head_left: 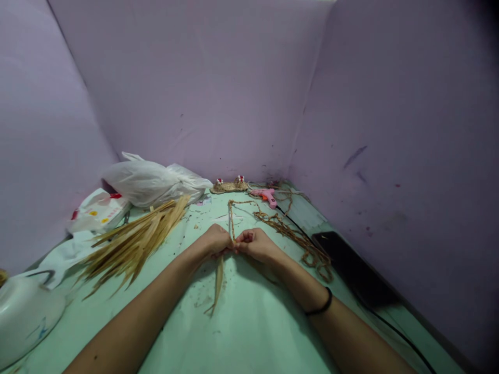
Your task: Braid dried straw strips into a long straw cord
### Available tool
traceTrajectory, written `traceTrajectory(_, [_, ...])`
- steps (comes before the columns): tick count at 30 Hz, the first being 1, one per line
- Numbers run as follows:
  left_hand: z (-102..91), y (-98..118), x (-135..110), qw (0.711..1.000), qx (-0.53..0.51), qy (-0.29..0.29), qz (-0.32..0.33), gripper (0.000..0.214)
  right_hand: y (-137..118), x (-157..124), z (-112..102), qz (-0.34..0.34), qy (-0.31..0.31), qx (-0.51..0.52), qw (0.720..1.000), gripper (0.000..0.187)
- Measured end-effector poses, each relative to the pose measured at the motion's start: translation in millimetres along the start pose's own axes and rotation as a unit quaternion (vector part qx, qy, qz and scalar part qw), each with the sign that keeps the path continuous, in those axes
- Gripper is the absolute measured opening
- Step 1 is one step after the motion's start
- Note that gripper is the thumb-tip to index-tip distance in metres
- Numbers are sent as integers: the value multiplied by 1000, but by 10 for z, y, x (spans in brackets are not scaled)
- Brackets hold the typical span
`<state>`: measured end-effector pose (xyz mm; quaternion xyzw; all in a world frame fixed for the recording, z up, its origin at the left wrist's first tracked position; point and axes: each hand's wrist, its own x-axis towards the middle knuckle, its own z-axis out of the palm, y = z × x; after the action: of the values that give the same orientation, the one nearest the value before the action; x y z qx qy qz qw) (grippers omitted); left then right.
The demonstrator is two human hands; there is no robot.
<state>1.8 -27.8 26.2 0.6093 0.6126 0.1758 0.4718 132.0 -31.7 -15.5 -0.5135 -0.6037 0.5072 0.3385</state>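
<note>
My left hand [219, 240] and my right hand [257, 245] meet near the middle of the green tabletop, both with fingers pinched. Between them they grip the near end of a twisted straw cord [232, 221]. From there the cord runs away from me, bends, and goes right toward a loose heap of the same cord [292, 234]. A loose dry leaf strip [219, 280] hangs toward me below my left hand. Another strip end shows faintly under my right forearm. Left of my hands lies a fanned bundle of dry leaf strips [144, 239].
At the back stand a white plastic bag [148, 182], a woven straw piece with red-and-white decorations [230, 188] and a pink glue gun [268, 197]. A black flat object [354, 270] lies right, a cable beside it. Left are a printed white packet [99, 210] and a white rounded container [27, 317].
</note>
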Motion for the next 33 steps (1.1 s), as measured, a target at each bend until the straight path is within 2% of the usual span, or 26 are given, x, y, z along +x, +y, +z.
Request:
traceTrajectory(4, [26,-58,48,1000,14,6,10,15,-30,-62,-51,-16,68,-171,983,13])
traceTrajectory(7, [68,-63,63,999,25,24,-20,15,-115,-141,-47,16,85,-257,963,17])
traceTrajectory(10, [79,-55,64,998,-13,22,-63,16,-203,-231,30,23,71,-289,954,19])
traceTrajectory(13, [37,-90,85,994,-71,-25,-80,17,-255,-313,139,-11,86,-305,949,21])
traceTrajectory(16, [-27,-143,108,994,-67,-64,-53,13,-271,-373,216,-40,100,-318,942,21])
traceTrajectory(19, [-78,-147,93,998,-26,-59,-10,7,-259,-386,211,-75,84,-333,936,20])
traceTrajectory(21, [-105,-128,71,998,-11,-66,1,7,-236,-351,161,-72,59,-315,945,18])
traceTrajectory(23, [-129,-122,63,997,-7,-82,-2,10,-205,-284,98,-51,77,-255,962,21])
traceTrajectory(26, [-156,-167,108,994,-20,-110,0,15,-169,-179,46,19,127,-72,989,21])
traceTrajectory(27, [-162,-193,133,992,-26,-121,6,15,-164,-158,48,52,108,6,993,18])
traceTrajectory(29, [-168,-240,178,990,-33,-137,21,13,-160,-142,71,107,29,129,985,12])
traceTrajectory(31, [-165,-260,196,989,-28,-142,28,10,-154,-148,99,125,-22,151,980,8])
traceTrajectory(33, [-151,-243,176,990,-25,-136,33,9,-135,-153,114,128,-14,108,986,8])
